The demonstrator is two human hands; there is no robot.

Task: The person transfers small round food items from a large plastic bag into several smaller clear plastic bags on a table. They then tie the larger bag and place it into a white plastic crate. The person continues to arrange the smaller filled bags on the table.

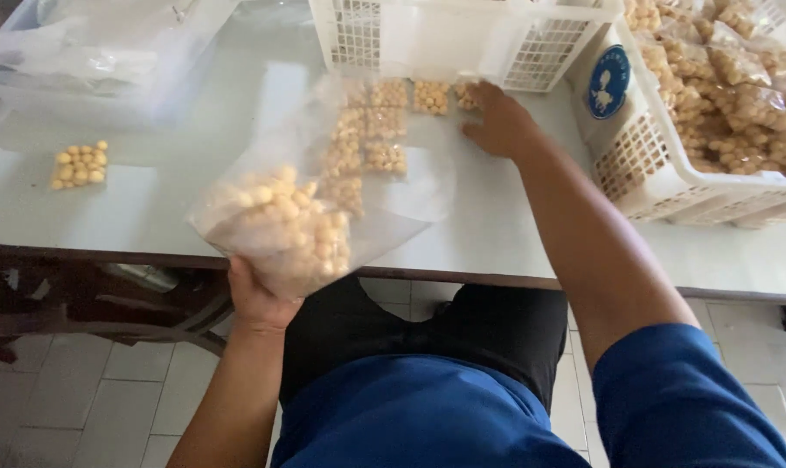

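So the white table [497, 234] carries everything: a big clear bag [280, 227] of yellow snack balls sits at its near edge, left hand [256, 299] clamped under it. Small packets [371, 139] lie beyond the bag, their column running away from it. Right hand [499, 124], fingers spread, touches the far-row packet [467, 95]; it's the nearer hand.

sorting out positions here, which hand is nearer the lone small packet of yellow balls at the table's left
Left. The left hand holds a big clear bag at the table's near edge, fairly close to the small packet. The right hand reaches far across by the white basket.
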